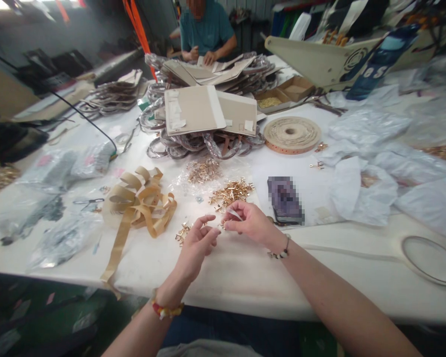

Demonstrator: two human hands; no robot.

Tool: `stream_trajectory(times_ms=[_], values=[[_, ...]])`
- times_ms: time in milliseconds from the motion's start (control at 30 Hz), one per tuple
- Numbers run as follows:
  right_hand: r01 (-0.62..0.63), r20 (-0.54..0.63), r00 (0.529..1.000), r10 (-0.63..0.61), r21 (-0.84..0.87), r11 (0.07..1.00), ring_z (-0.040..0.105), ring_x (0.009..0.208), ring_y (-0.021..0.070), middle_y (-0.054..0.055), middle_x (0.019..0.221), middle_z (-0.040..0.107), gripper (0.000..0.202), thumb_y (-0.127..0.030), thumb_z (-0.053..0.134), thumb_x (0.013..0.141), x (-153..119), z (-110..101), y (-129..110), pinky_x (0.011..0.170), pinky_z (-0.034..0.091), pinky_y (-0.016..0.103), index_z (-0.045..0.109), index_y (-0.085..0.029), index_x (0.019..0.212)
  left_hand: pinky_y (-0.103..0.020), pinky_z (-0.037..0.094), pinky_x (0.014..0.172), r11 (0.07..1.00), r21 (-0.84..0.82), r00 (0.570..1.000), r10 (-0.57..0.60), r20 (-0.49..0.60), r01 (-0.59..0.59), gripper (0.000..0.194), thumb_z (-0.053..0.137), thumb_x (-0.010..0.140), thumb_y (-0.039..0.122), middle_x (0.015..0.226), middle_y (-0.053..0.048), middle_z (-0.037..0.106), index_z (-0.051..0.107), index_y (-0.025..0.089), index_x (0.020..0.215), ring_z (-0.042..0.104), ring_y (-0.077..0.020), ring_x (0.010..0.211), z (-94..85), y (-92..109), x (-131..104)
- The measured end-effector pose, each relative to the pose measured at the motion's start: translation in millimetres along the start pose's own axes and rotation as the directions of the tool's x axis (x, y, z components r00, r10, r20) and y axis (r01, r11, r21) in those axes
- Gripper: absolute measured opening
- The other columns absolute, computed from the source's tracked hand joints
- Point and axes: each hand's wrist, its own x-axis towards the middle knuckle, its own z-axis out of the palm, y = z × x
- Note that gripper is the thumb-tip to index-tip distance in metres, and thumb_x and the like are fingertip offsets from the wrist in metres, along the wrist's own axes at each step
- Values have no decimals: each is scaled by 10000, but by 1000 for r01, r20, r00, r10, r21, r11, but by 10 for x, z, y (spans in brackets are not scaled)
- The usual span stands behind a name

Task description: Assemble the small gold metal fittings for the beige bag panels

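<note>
My right hand (247, 221) is closed in a pinch, with a short white strip (235, 213) between its fingers. A bit of gold metal shows by its fingertips, too small to make out. Close to its left, my left hand (198, 243) has its fingers apart and nothing visible in them. Small gold metal fittings with prongs (232, 192) lie heaped just beyond my right hand. Beside my left hand is a smaller group of gold fittings (183, 233).
Left of my hands lies a loose tan strap (124, 230). A phone (285, 200) and a strap roll (292, 134) are on the right, with a tape roll (431, 259) near the edge. Stacked beige panels (195, 109) stand ahead; a person (208, 29) works behind them.
</note>
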Motion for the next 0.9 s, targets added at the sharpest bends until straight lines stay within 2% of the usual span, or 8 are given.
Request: stream_trajectory(times_ms=[67, 100, 200, 300, 367, 567, 767, 900], values=[[-65, -5, 998, 65, 7, 998, 621, 673, 124, 11, 846, 704, 338, -281, 824, 651, -6, -9, -33, 488, 392, 206, 591, -194, 879, -217, 365, 541, 967, 177, 976, 200, -81, -183, 334, 717, 834, 395, 843, -26, 663, 674, 226, 1119, 549, -117, 669, -57, 8, -12], [-92, -5, 996, 92, 20, 996, 626, 665, 125, 13, 838, 703, 355, -291, 832, 642, -7, -14, -45, 458, 362, 195, 585, -195, 877, -232, 404, 577, 911, 293, 938, 332, -98, -291, 242, 704, 850, 364, 872, -35, 681, 709, 232, 1053, 571, -126, 692, -88, 18, -15], [-151, 18, 989, 150, 73, 986, 645, 658, 124, -1, 773, 684, 405, -313, 861, 622, 0, -28, -58, 434, 334, 169, 564, -196, 871, -278, 482, 686, 632, 547, 779, 625, 59, -548, 106, 682, 873, 243, 885, -51, 736, 771, 257, 929, 641, -162, 763, -170, 71, 4], [-175, 34, 984, 173, 105, 979, 646, 639, 110, -11, 737, 674, 452, -334, 887, 607, 14, -41, -41, 432, 332, 152, 556, -191, 879, -307, 522, 736, 435, 565, 657, 702, 275, -701, 183, 671, 879, 184, 873, -47, 773, 789, 296, 963, 680, -186, 804, -213, 122, 58], [-176, 38, 984, 172, 125, 977, 649, 630, 105, -12, 734, 673, 469, -339, 899, 593, 21, -51, -25, 427, 330, 147, 557, -188, 876, -308, 534, 728, 370, 562, 618, 704, 350, -740, 212, 670, 884, 179, 868, -41, 782, 789, 313, 997, 683, -188, 792, -221, 134, 94], [-189, 41, 982, 185, 165, 968, 661, 610, 109, -13, 704, 669, 449, -312, 895, 601, 27, -68, 0, 415, 321, 146, 563, -183, 873, -280, 537, 709, 250, 597, 552, 733, 398, -762, 243, 704, 870, 173, 878, -24, 789, 778, 320, 1050, 674, -174, 773, -207, 101, 155], [-206, 27, 979, 204, 192, 960, 663, 581, 112, -18, 684, 670, 447, -296, 900, 595, 17, -45, -5, 396, 318, 146, 579, -183, 887, -296, 536, 707, 261, 628, 591, 701, 399, -733, 180, 688, 890, 237, 862, -41, 783, 784, 309, 1024, 669, -187, 761, -180, 70, 213], [-201, 39, 980, 197, 198, 959, 658, 561, 111, -24, 662, 672, 448, -310, 898, 599, 30, -73, 16, 386, 318, 143, 577, -184, 885, -289, 529, 702, 259, 622, 588, 698, 408, -739, 186, 693, 889, 232, 871, -40, 782, 776, 305, 1039, 670, -186, 763, -132, 77, 254]])
